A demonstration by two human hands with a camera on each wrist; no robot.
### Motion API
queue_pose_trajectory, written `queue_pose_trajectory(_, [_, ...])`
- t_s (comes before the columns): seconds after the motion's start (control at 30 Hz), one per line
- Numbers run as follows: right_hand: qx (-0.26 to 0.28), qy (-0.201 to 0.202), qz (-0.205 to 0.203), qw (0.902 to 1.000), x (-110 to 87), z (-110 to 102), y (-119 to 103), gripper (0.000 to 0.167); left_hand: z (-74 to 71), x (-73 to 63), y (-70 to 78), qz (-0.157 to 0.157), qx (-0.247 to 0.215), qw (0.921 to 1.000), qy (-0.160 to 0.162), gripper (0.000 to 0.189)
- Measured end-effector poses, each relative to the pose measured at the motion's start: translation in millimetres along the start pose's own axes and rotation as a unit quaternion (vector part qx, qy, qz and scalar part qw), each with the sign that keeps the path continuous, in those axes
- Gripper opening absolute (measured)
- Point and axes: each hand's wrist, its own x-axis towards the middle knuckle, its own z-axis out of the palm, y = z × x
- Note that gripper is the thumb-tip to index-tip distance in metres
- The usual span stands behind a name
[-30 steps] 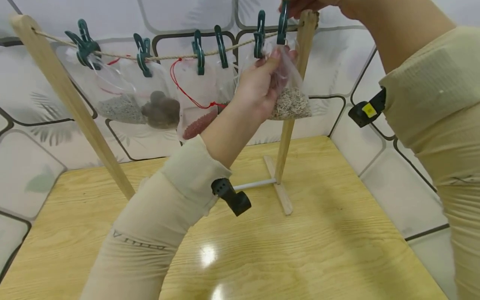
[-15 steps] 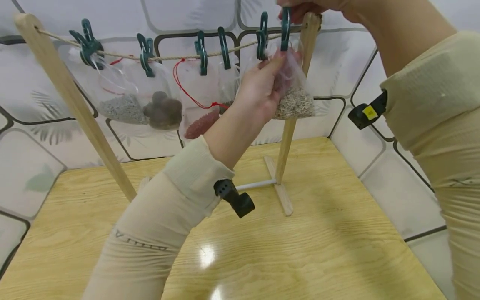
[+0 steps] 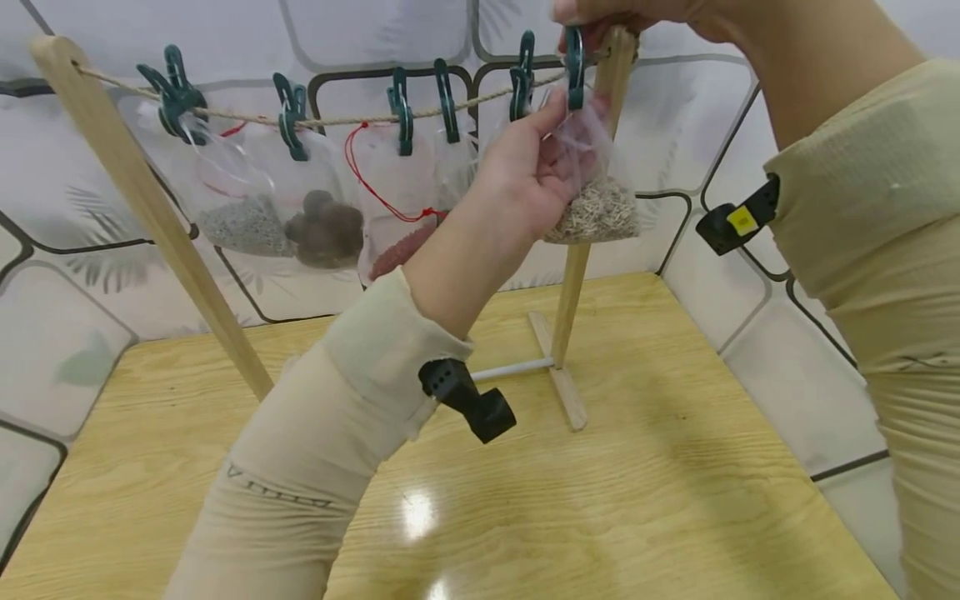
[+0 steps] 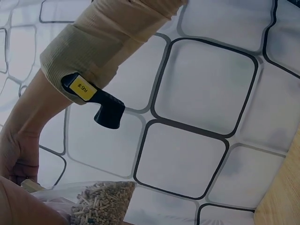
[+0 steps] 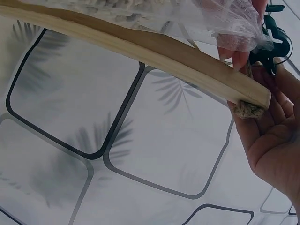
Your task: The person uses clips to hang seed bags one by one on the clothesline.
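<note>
In the head view, a sheer mesh bag [image 3: 600,208] of pale chopped bits hangs at the right end of the rope [image 3: 420,114]. My left hand [image 3: 517,171] holds its upper part, thumb in front near the rope and fingers behind the mesh. Above it, my right hand [image 3: 637,17] pinches a dark green clothespin [image 3: 575,71] at the bag's gathered top. The right wrist view shows this clothespin [image 5: 272,47] right at the mesh, with my right hand [image 5: 276,136] beside the post end. In the left wrist view, the filled bag [image 4: 105,204] shows at the bottom.
Several more clothespins sit along the rope, with bags of grey grains [image 3: 243,225], brown round lumps [image 3: 324,232] and something dark pink [image 3: 397,252] below. A left post [image 3: 157,217] and right post [image 3: 573,283] carry the rope above a wooden table [image 3: 637,483].
My right hand and the clothespin have come down slightly onto the bag's top. My left fingers have loosened a little, and the bag has swung slightly right.
</note>
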Motion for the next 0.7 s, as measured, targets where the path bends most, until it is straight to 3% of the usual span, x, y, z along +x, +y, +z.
queue_pose_trajectory(0.13, [0.007,0.011,-0.027,0.9996,-13.4,7.4,-16.4,0.03,1.2,0.1,1.4,-0.015,-0.016,0.9996,0.017,0.015])
queue_pose_trajectory(0.37, [0.011,0.009,-0.003,0.9999,-36.4,22.9,-42.1,0.031,1.0,3.3,1.8,-0.005,-0.067,0.9975,0.021,0.018])
queue_pose_trajectory(0.7, [0.008,0.053,-0.051,0.9972,-44.6,29.5,-44.0,0.033,-7.1,5.9,5.0,0.015,-0.046,0.9988,0.006,0.014])
